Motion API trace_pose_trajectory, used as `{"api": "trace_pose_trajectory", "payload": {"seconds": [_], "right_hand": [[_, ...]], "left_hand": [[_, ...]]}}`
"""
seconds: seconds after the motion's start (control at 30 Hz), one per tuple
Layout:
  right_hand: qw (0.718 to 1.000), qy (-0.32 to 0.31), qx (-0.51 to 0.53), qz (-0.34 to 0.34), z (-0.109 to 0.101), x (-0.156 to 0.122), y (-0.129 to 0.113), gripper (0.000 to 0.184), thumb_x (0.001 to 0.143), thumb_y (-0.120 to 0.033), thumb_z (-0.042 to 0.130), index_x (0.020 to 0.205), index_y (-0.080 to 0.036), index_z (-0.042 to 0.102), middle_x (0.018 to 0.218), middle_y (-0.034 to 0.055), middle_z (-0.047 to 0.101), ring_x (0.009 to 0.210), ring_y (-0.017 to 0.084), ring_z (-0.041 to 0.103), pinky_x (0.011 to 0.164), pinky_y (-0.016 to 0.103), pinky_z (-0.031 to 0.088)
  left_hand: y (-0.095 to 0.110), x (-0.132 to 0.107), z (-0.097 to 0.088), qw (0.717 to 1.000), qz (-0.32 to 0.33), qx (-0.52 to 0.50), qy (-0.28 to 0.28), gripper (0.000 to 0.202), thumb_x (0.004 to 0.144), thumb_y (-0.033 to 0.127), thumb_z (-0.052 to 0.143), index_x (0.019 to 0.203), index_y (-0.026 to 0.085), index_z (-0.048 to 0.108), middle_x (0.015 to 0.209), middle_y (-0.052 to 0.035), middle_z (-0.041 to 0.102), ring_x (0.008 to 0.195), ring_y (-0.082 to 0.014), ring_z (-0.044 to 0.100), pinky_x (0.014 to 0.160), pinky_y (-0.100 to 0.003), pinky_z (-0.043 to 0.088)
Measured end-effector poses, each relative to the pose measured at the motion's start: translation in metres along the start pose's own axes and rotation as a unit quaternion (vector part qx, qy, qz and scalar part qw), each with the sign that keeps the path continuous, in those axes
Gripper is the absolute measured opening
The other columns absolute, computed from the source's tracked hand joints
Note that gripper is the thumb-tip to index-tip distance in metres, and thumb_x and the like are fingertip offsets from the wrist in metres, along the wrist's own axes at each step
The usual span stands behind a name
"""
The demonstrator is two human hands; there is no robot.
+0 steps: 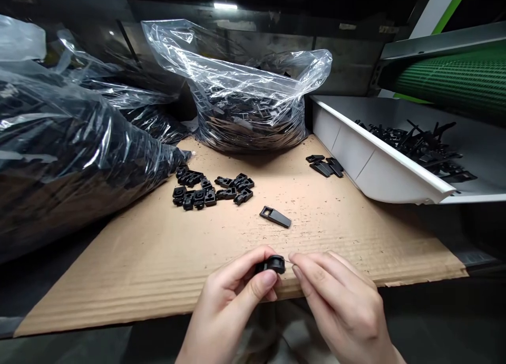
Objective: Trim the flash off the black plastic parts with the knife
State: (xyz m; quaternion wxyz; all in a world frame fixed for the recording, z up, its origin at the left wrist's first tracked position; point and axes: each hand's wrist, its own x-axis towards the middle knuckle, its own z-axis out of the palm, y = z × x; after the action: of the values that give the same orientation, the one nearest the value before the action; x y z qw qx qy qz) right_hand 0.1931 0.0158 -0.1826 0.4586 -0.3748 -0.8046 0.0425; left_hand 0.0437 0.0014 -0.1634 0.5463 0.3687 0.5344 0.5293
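Observation:
My left hand (233, 300) pinches a small black plastic part (272, 264) between thumb and fingers at the near edge of the cardboard sheet (158, 258). My right hand (340, 300) is right beside it, its fingertips pressed together next to the part; whether they hold anything is hidden. A flat black wedge-shaped piece (275, 217) lies alone on the cardboard just beyond my hands. Farther back sits a pile of several small black clips (211, 188).
A clear bag of black parts (249, 105) stands at the back centre, and larger filled bags (59, 153) crowd the left. A white tray (379, 169) holding black pieces (427, 147) juts in at right, with three loose pieces (326, 166) beside it. A green belt (454, 79) lies behind.

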Motion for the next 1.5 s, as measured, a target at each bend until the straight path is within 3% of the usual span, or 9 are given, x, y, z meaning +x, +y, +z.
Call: {"api": "trace_pose_trajectory", "payload": {"seconds": [0.27,0.5,0.67,0.9,1.07,1.17,1.37,1.43,1.5], "right_hand": [[0.993,-0.073,0.064,0.069,-0.004,0.006,-0.004,0.018,0.083,-0.007,0.046,0.090,-0.014,0.061,0.066,0.0039,0.060,0.059,0.014,0.056,0.055,0.024,0.045],[0.929,-0.202,0.234,0.203,-0.020,0.025,-0.009,0.025,0.086,-0.015,0.045,0.067,-0.019,0.059,0.055,-0.0041,0.051,0.053,0.009,0.051,0.052,0.016,0.041],[0.915,-0.218,0.267,0.211,-0.020,0.025,-0.009,0.023,0.086,-0.015,0.045,0.070,-0.020,0.062,0.054,-0.0045,0.050,0.053,0.009,0.049,0.052,0.017,0.041],[0.935,-0.186,0.235,0.190,-0.021,0.025,-0.009,0.020,0.084,-0.012,0.046,0.072,-0.018,0.061,0.061,-0.0041,0.057,0.057,0.008,0.053,0.056,0.016,0.040],[0.922,-0.220,0.254,0.193,-0.022,0.028,-0.009,0.022,0.084,-0.011,0.046,0.069,-0.018,0.061,0.058,-0.0039,0.054,0.056,0.009,0.050,0.056,0.018,0.039],[0.883,-0.270,0.305,0.232,-0.024,0.031,-0.003,0.023,0.085,-0.014,0.045,0.069,-0.016,0.061,0.054,-0.0045,0.048,0.051,0.007,0.044,0.050,0.018,0.035],[0.674,-0.466,0.478,0.317,-0.031,0.037,0.007,0.024,0.085,-0.028,0.048,0.079,-0.012,0.065,0.051,-0.0047,0.047,0.038,0.002,0.031,0.037,0.014,0.026],[0.674,-0.437,0.492,0.334,-0.032,0.035,0.005,0.024,0.085,-0.031,0.049,0.082,-0.012,0.065,0.053,-0.0038,0.049,0.039,0.002,0.034,0.039,0.014,0.029],[0.713,-0.369,0.480,0.354,-0.032,0.029,0.001,0.023,0.085,-0.031,0.049,0.085,-0.014,0.064,0.056,-0.0029,0.053,0.040,0.002,0.037,0.041,0.014,0.031]], "left_hand": [[-0.001,0.002,-0.006,0.999,0.023,0.021,-0.016,0.015,0.068,0.023,0.066,0.081,0.016,0.070,0.073,-0.0012,0.065,0.054,-0.0105,0.055,0.057,-0.020,0.048],[-0.005,0.009,-0.019,0.981,0.098,0.098,-0.132,0.010,0.078,0.025,0.060,0.081,0.021,0.068,0.085,-0.0021,0.062,0.077,-0.0164,0.057,0.073,-0.023,0.046],[-0.004,0.009,-0.020,0.974,0.116,0.107,-0.160,0.010,0.080,0.024,0.056,0.081,0.023,0.066,0.084,-0.0003,0.061,0.080,-0.0160,0.056,0.073,-0.021,0.045],[-0.002,0.007,-0.020,0.969,0.137,0.124,-0.164,0.012,0.080,0.019,0.058,0.084,0.026,0.067,0.088,0.0022,0.063,0.086,-0.0143,0.056,0.075,-0.017,0.043],[0.002,0.007,-0.014,0.977,0.147,0.095,-0.124,0.013,0.076,0.018,0.061,0.081,0.026,0.070,0.083,0.0019,0.066,0.082,-0.0150,0.058,0.074,-0.017,0.044],[0.003,0.006,-0.012,0.976,0.150,0.090,-0.131,0.014,0.075,0.017,0.061,0.078,0.027,0.071,0.080,0.0022,0.066,0.079,-0.0148,0.059,0.071,-0.018,0.045],[0.000,0.007,-0.016,0.973,0.164,0.118,-0.109,0.015,0.073,0.017,0.064,0.080,0.028,0.072,0.088,0.0016,0.069,0.087,-0.0169,0.060,0.078,-0.019,0.045],[-0.001,0.007,-0.017,0.975,0.151,0.136,-0.085,0.015,0.071,0.019,0.065,0.080,0.029,0.072,0.088,0.0019,0.069,0.088,-0.0171,0.060,0.079,-0.019,0.046],[-0.001,0.006,-0.016,0.977,0.131,0.154,-0.068,0.015,0.070,0.021,0.067,0.080,0.029,0.072,0.087,0.0021,0.070,0.085,-0.0169,0.061,0.077,-0.019,0.047]]}}
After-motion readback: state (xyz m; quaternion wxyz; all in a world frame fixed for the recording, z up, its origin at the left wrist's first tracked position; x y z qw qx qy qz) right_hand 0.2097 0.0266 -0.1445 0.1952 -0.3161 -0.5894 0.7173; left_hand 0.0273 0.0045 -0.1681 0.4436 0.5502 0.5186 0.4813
